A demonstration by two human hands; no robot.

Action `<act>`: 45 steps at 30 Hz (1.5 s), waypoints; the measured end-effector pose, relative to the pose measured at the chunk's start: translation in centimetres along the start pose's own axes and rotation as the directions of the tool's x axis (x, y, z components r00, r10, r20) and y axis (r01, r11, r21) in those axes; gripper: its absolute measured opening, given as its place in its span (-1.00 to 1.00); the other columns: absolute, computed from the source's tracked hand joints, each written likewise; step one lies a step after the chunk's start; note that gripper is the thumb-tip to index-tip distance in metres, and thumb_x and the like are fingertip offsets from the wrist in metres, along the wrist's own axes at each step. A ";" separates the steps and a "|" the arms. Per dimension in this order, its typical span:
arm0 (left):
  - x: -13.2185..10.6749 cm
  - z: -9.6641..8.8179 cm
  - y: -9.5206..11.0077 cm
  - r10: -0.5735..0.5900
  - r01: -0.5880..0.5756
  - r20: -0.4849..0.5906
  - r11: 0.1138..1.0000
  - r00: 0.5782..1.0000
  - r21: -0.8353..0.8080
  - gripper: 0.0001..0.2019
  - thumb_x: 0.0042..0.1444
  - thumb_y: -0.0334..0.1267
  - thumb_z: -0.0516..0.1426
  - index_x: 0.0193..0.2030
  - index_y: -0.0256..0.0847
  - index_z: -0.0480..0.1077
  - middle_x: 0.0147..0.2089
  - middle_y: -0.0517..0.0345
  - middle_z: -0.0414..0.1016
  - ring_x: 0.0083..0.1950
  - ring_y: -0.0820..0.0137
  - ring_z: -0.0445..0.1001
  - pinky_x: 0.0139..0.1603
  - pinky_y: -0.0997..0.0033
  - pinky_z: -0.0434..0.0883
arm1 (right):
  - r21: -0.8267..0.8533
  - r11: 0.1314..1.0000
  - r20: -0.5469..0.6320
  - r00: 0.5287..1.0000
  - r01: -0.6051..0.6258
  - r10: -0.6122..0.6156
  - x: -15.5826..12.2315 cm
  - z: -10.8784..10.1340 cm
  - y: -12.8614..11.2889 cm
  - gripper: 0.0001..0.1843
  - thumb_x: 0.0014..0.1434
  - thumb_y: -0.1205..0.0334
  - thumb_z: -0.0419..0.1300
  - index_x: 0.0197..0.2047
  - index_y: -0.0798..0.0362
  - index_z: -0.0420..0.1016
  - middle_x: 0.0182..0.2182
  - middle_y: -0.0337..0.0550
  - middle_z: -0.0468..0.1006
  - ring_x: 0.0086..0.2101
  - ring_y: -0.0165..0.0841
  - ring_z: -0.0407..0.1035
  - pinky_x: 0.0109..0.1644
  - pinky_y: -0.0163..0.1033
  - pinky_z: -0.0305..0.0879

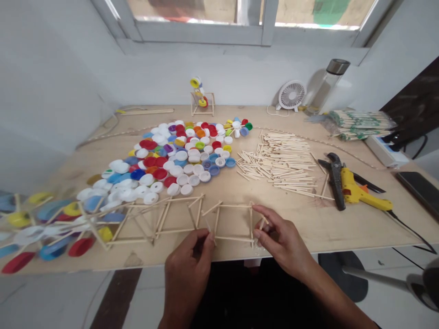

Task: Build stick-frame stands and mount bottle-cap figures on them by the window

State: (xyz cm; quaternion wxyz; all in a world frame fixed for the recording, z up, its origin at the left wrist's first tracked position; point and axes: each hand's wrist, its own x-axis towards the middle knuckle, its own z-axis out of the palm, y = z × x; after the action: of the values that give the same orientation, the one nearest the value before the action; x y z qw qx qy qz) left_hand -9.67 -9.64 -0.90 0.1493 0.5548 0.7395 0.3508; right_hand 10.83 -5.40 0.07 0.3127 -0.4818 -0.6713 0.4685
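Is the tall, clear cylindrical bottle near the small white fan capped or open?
Capped: a silver, metallic-looking lid covers the top of the tall, clear cylindrical bottle.

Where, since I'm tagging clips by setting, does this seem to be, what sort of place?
Probably a small craft workspace, though whether at home or elsewhere I can't tell. A yellow glue gun, a spread of plastic caps and a pile of thin sticks lie on the tabletop.

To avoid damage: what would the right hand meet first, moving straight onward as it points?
Probably the stick frame immediately ahead of the right hand; whether they touch is unclear.
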 end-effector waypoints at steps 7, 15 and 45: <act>-0.1 -0.1 0.0 0.003 -0.003 0.013 1.000 1.000 0.005 -0.75 0.09 -0.02 0.07 -0.39 -0.12 0.43 -0.51 0.26 0.52 -0.50 0.42 0.49 -0.43 0.48 0.39 | -0.021 1.000 0.000 1.000 0.011 -0.011 0.0 0.2 -0.3 -0.52 0.21 0.18 0.09 0.19 0.01 0.25 -0.44 -0.29 0.42 -0.46 -0.44 0.32 -0.34 -0.34 0.27; -0.1 0.0 -0.1 0.019 -0.019 0.001 1.000 1.000 0.017 -0.75 0.09 -0.03 0.07 -0.38 -0.13 0.43 -0.48 0.23 0.52 -0.46 0.40 0.49 -0.38 0.47 0.41 | -0.078 0.996 -0.021 0.999 0.044 -0.046 0.1 0.2 -0.1 -0.52 0.21 0.18 0.09 0.19 0.03 0.25 -0.42 -0.27 0.44 -0.45 -0.44 0.32 -0.31 -0.34 0.27; -0.5 0.4 -0.6 0.054 -0.054 -0.022 0.999 0.998 0.003 -0.78 0.10 -0.05 0.08 -0.35 -0.12 0.43 -0.44 0.25 0.54 -0.42 0.41 0.52 -0.35 0.47 0.42 | -0.199 0.970 -0.131 0.977 0.138 -0.166 -0.2 0.7 1.0 -0.47 0.20 0.20 0.11 0.23 0.04 0.18 -0.32 -0.20 0.47 -0.36 -0.39 0.37 -0.20 -0.28 0.35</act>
State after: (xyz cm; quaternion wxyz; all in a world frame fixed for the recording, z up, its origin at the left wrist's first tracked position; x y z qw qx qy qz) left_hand -9.72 -10.06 -1.69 0.1312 0.5707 0.7263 0.3599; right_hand 10.63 -5.76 -1.15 0.3491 -0.4894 -0.7230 0.3405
